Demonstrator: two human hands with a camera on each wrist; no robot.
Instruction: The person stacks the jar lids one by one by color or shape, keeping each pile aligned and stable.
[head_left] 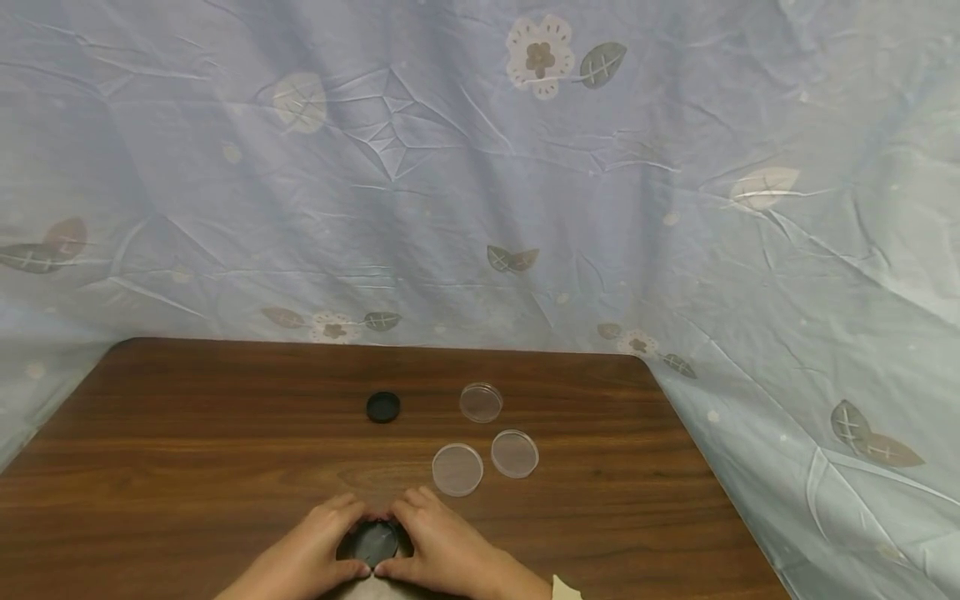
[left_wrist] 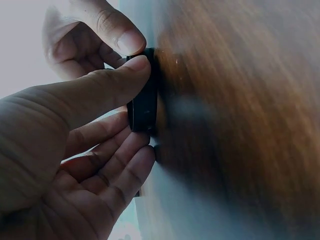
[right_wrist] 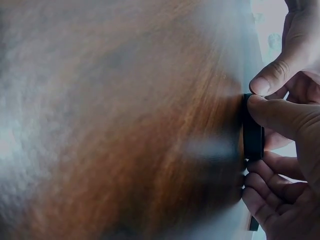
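Note:
Near the table's front edge, my left hand (head_left: 318,546) and right hand (head_left: 442,546) grip a round black case (head_left: 377,543) from both sides. It looks like a shallow disc with a dark grey top, and it is low at the tabletop. In the left wrist view the case (left_wrist: 143,107) is seen edge-on; both thumbs press its near rim side by side. The right wrist view shows the case (right_wrist: 253,135) the same way, with fingers curled round its far side. My hands cover much of its rim.
A smaller-looking round black lid or dish (head_left: 383,407) lies further back on the brown wooden table (head_left: 225,417). Right of it lie three clear round dishes or lids (head_left: 481,402), spread apart. A flowered curtain (head_left: 450,208) hangs behind and beside the table.

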